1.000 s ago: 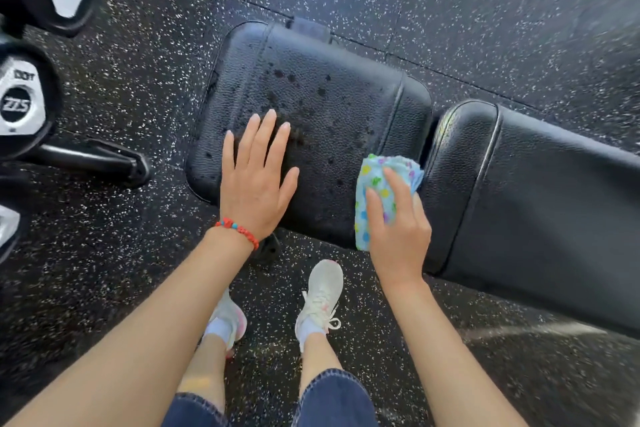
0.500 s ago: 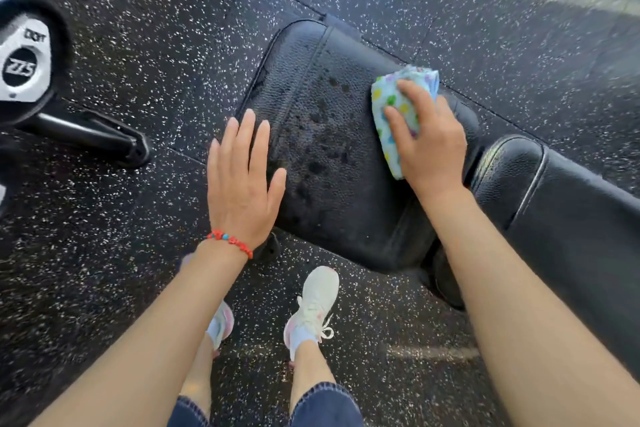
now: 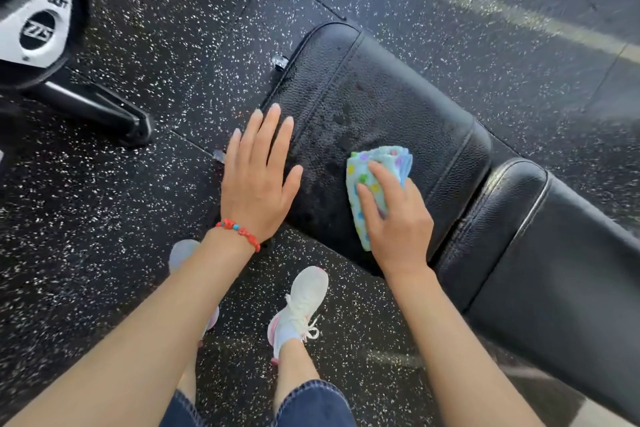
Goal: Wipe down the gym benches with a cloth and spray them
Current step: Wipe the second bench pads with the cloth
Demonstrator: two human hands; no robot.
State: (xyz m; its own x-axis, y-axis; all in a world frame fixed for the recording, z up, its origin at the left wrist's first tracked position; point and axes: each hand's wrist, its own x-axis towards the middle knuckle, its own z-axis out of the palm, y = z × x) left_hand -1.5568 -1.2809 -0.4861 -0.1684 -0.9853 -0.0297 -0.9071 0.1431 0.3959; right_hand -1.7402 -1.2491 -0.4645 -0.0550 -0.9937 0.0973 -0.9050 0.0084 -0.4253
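bench seat pad, mid-wipe

black textured leather bench seat pad (image 3: pixel 381 104) lies on the speckled black rubber floor (image 3: pixel 173 45), wet dark spots across its middle. right hand (image 3: pixel 394 218) presses a folded pale blue cloth with coloured dots (image 3: pixel 372 177) onto the pad's near half; fingers lie fairly straight on top, thumb side hidden, so pressing rather than clenched. left hand (image 3: pixel 258 180) rests flat on the pad's left edge, fingers released and spread, red beaded bracelet (image 3: pixel 239 232) at the wrist. second black pad (image 3: pixel 554 270) adjoins on the right. white sneaker (image 3: pixel 301 305) below.
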